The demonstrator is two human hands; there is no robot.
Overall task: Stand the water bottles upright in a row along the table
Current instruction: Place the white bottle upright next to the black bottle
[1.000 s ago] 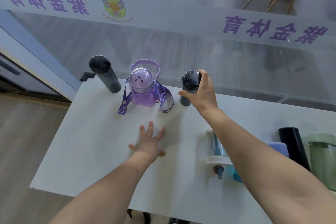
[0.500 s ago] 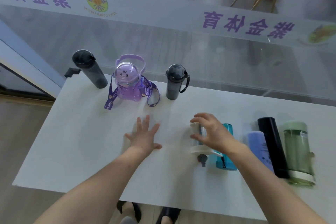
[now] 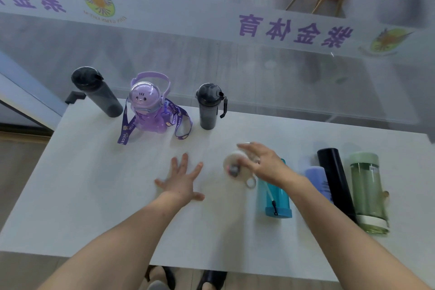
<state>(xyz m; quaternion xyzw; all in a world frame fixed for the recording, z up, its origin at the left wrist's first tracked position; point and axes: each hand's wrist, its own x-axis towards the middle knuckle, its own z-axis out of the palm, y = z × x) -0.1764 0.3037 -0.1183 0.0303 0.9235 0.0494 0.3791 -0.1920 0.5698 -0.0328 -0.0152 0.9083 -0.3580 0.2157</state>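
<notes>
So three bottles are already standing along the far edge of the worktop [image 3: 94, 195]: a tall dark grey bottle [image 3: 96, 92] on the left, the purple kids' bottle [image 3: 148, 108] with its strap trailing onto the surface, then a shorter dark grey bottle [image 3: 208, 107] with a loop on its lid. The open slot in the row looks to be just right of that one.

The right hand [image 3: 261, 165] is wrapped around a white-lidded clear bottle [image 3: 235, 167], fingers curled over the body near the lid. It's blurry, but the lid end points up toward the camera, so I'd say the bottle is mid-tip or off the surface. I can't tell if its base is touching the worktop. The left hand [image 3: 182, 179] is spread flat, palm down, holding nothing, just left of that bottle.

The row's next spot lies away from the person and a little left of the right hand, so it's a short push forward with the long axis brought vertical. The right hand already has the bottle, so it's the obvious one for the job.

Lying flat on the right side, long axes running roughly near-to-far: a teal bottle [image 3: 275, 198] just beside the right wrist, then a lavender bottle [image 3: 317, 181], a black bottle [image 3: 334, 181] and a green bottle [image 3: 367, 193] packed close together. So four more to go after this one.
</notes>
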